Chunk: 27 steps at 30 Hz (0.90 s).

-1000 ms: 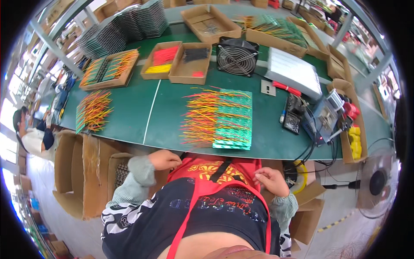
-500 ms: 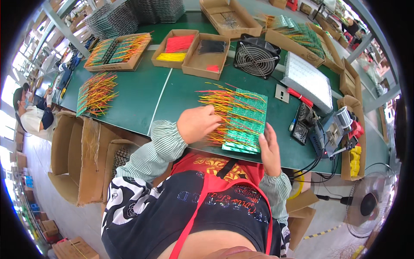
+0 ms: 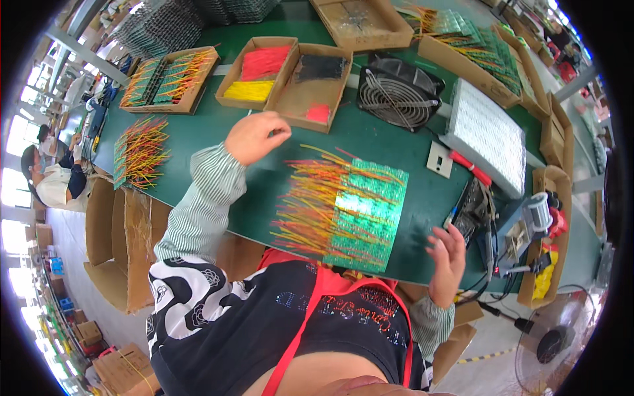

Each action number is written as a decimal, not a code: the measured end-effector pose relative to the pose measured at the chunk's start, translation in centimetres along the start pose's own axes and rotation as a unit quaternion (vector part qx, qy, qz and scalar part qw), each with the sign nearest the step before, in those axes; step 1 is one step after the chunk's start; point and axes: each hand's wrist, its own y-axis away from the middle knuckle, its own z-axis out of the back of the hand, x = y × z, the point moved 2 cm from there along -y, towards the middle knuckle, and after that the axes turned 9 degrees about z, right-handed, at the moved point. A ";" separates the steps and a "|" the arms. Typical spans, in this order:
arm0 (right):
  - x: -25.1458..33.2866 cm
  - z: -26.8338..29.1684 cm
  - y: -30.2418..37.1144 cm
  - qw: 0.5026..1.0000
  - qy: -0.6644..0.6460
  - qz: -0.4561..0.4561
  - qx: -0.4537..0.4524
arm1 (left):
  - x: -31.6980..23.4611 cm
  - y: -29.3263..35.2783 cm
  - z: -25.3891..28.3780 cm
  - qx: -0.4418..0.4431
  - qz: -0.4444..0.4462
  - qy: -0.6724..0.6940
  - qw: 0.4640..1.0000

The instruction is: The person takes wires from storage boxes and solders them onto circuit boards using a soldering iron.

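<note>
Head view's got right hand (image 3: 448, 263) splayed and empty, left hand (image 3: 254, 138) curled, can't tell if it's pinching anything, green circuit-board panel (image 3: 371, 221) flat, probably so its red-and-yellow wires (image 3: 304, 206) don't tangle.

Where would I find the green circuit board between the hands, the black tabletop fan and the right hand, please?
Green circuit board (image 3: 367, 215), head view, middle of its face.
Black tabletop fan (image 3: 397, 99), head view, on its round grille.
Right hand (image 3: 447, 267), head view, its middle.

The circuit board (image 3: 362, 206) looks glossy, the tabletop (image 3: 191, 125) smooth.
</note>
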 end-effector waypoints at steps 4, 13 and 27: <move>0.5 1.4 0.5 0.994 -0.038 0.013 -0.102 | 3.1 -5.8 -2.0 -0.065 -0.023 -0.090 0.994; 1.8 3.6 1.1 0.981 0.023 -0.029 -0.189 | 2.4 -12.2 -5.8 0.113 0.045 -0.164 0.979; -0.1 5.9 -4.0 0.936 0.170 0.039 -0.305 | 2.3 -12.4 -6.5 0.135 0.006 -0.125 0.983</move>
